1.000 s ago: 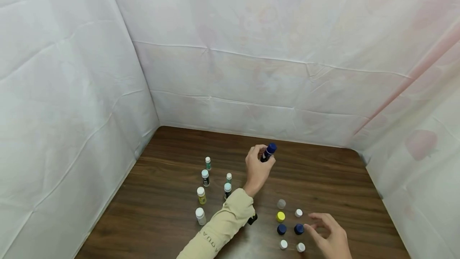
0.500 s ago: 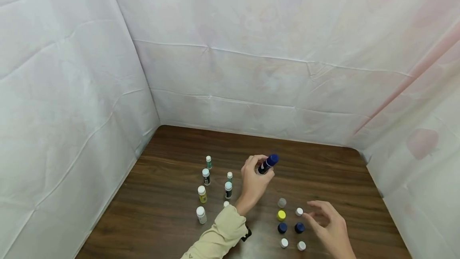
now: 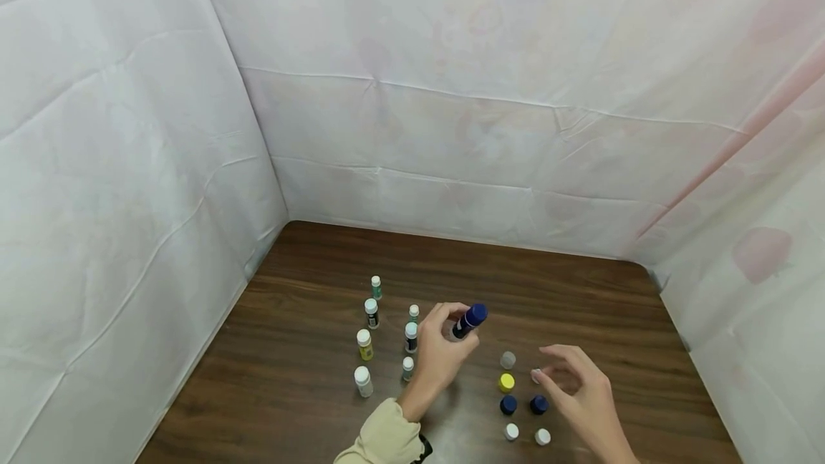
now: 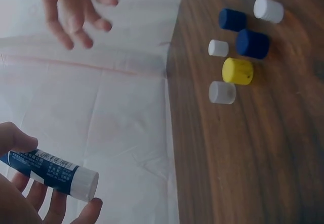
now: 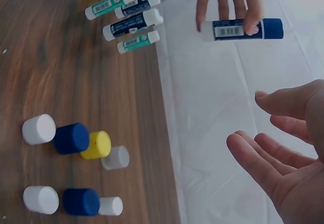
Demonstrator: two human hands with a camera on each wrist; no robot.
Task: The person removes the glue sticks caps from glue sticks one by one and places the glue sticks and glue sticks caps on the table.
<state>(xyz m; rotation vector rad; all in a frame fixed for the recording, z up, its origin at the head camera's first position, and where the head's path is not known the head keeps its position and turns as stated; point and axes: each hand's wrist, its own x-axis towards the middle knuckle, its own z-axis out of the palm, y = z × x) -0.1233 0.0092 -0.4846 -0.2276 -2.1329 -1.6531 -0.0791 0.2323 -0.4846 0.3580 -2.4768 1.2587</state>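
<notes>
My left hand (image 3: 445, 346) grips a glue stick (image 3: 465, 321) with a dark blue label and blue cap, held tilted above the table. Its barcode and pale end show in the left wrist view, with the thumb on one side and fingers on the other. The right hand (image 3: 583, 392), fingers loosely bent and thumb apart from them, hovers over the loose caps with nothing in its grasp. Under its fingertips a small white cap (image 3: 536, 375) is partly hidden in the head view. Beside it lie a yellow cap (image 3: 506, 382) and a blue cap (image 3: 538, 404).
Two rows of upright glue sticks stand left of the left hand, among them a yellow-labelled one (image 3: 364, 344) and a green one (image 3: 377, 287). More caps include a translucent one (image 3: 508, 359) and a white one (image 3: 543, 437). White cloth walls (image 3: 412, 127) border the wooden table (image 3: 296, 378).
My left hand has come nearer and slightly left with the glue stick, uncovering a glue stick in the second row. The right hand has shifted a little away from the body, over the small white cap.
</notes>
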